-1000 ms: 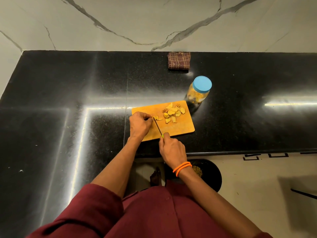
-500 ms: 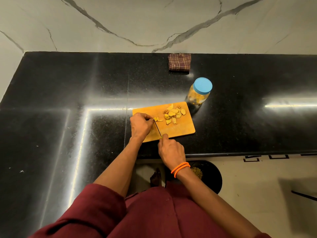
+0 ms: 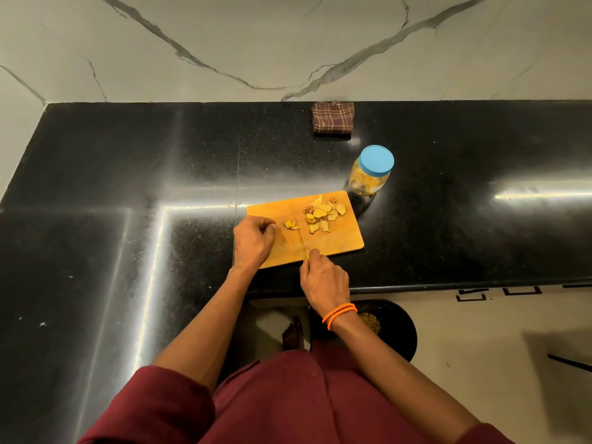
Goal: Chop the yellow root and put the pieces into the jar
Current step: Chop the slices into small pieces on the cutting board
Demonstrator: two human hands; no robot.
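On the orange wooden cutting board (image 3: 339,241), the right hand (image 3: 325,282) grips the thin-bladed knife (image 3: 302,240). The left hand (image 3: 253,240), curled and empty, sits beside the last small yellow root stub (image 3: 290,224); steadying so small a stub risks a nicked fingertip.

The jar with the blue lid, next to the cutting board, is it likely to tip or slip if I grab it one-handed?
The jar is taller than wide, so a knock near the lid might tip it. It looks partly filled with yellow pieces, so probably steadier than empty. Its smooth clear wall may be slippery.
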